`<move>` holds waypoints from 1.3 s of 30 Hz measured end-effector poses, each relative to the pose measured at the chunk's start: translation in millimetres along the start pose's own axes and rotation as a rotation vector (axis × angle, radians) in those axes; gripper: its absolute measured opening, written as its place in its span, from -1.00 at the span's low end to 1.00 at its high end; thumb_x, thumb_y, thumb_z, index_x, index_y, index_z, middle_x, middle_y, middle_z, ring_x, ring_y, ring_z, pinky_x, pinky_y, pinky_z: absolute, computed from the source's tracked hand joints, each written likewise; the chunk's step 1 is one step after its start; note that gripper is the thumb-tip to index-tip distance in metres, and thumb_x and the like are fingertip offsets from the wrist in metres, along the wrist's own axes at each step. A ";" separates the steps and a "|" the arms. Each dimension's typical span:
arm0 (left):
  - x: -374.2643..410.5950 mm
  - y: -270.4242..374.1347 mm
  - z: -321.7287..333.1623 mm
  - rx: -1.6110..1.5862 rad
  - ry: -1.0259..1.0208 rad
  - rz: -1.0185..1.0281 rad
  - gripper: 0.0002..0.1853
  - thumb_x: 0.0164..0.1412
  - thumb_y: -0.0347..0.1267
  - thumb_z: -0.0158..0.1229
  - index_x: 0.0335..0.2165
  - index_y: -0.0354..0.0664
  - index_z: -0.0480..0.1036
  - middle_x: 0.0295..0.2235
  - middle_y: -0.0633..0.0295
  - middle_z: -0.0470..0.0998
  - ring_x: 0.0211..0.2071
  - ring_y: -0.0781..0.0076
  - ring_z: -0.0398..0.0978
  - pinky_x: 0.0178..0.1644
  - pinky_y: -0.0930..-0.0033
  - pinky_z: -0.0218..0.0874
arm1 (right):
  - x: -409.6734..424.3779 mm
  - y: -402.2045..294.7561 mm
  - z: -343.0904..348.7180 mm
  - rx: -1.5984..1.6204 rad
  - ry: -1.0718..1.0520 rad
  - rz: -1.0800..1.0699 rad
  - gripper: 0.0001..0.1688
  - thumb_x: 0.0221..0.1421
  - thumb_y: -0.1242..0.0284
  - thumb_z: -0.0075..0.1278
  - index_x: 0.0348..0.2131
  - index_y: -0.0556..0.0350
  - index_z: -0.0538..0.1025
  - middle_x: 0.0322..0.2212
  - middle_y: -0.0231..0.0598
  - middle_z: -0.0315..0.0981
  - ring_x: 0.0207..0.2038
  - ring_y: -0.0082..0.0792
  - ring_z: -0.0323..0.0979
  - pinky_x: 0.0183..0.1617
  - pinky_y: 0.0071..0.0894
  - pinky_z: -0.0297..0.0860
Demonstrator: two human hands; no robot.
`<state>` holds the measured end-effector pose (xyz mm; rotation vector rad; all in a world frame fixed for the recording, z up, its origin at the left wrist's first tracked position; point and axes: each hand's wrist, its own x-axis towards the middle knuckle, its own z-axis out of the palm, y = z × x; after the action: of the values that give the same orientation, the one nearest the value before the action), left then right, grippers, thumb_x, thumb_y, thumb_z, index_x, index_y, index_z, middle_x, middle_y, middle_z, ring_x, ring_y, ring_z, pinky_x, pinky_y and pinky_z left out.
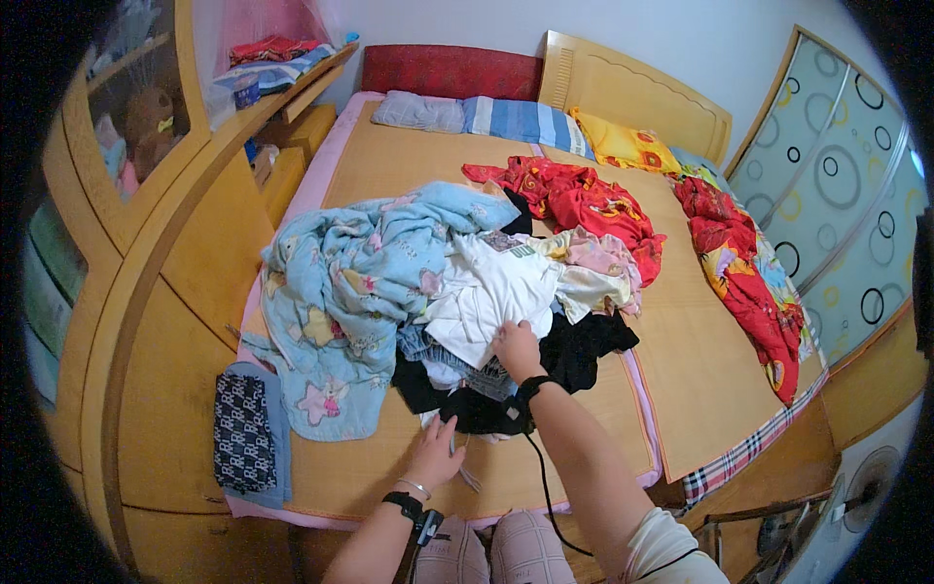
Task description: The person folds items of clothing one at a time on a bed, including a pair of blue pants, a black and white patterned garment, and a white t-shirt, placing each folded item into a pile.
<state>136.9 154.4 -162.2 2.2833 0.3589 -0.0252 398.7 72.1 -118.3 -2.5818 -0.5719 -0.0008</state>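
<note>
A heap of clothes lies before me on a bed covered with a woven mat (554,452). On top is a white T-shirt (496,292) with a printed patch. My right hand (516,352) grips its near edge with curled fingers. My left hand (436,454) rests lower, fingers apart, at the near rim of the heap by a black garment (481,410) and some pale drawstrings (469,478). Grey-blue denim (478,376) shows beneath the shirt. Beside it on the left spreads a light-blue fleece blanket (350,270) with star patterns. Pink and cream clothing (595,259) lies right of the shirt.
Red patterned cloth (584,193) is bunched behind the heap; another red cloth (737,270) lies along the right side. Pillows (511,123) line the headboard (452,73). A folded dark printed garment (244,431) sits at the left edge. A black cable (543,474) hangs from my right wrist.
</note>
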 end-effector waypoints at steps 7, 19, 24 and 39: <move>9.5 7.9 23.8 -0.339 0.094 -0.071 -0.31 0.15 -0.27 0.10 0.18 -0.31 0.09 0.17 -0.24 0.13 0.18 -0.09 0.14 0.22 0.17 0.03 | -55.7 19.9 -2.6 0.058 0.034 -0.280 -0.81 0.00 0.40 -0.02 -0.51 0.20 0.46 -0.47 0.02 0.41 -0.44 0.08 0.43 -0.34 0.00 0.39; 69.3 38.1 20.1 -0.786 0.350 -0.357 0.10 -0.05 -0.12 0.34 0.25 -0.32 -0.17 0.18 -0.19 0.08 0.18 0.04 0.12 0.22 0.24 0.00 | -129.4 107.9 21.9 1.091 0.173 0.587 -0.23 -0.06 0.27 0.23 0.04 0.34 0.30 -0.06 -0.15 0.38 -0.06 -0.30 0.38 0.02 -0.35 0.29; 119.6 28.5 21.0 -0.564 0.341 -0.407 0.14 -0.17 -0.15 0.40 0.22 -0.35 -0.11 0.16 -0.12 0.14 0.15 0.08 0.16 0.18 0.22 0.06 | -77.9 101.7 30.5 1.568 -0.101 0.644 -0.16 -0.09 0.38 0.24 0.13 0.28 0.24 -0.01 -0.15 0.38 -0.01 -0.29 0.36 0.06 -0.34 0.29; 55.5 -2.5 61.4 -0.063 -0.160 -0.431 -0.52 0.07 -0.25 0.01 -0.09 -0.37 0.41 -0.13 -0.31 0.45 -0.07 -0.23 0.41 0.00 0.08 0.24 | -186.4 97.9 0.3 1.243 -0.198 0.623 -0.21 -0.02 0.44 0.12 0.18 0.19 0.20 0.09 -0.22 0.29 0.07 -0.28 0.29 0.11 -0.36 0.22</move>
<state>195.5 124.9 -212.8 2.0863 0.7477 -0.4064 267.5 -79.1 -183.4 -1.4247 0.1966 0.6132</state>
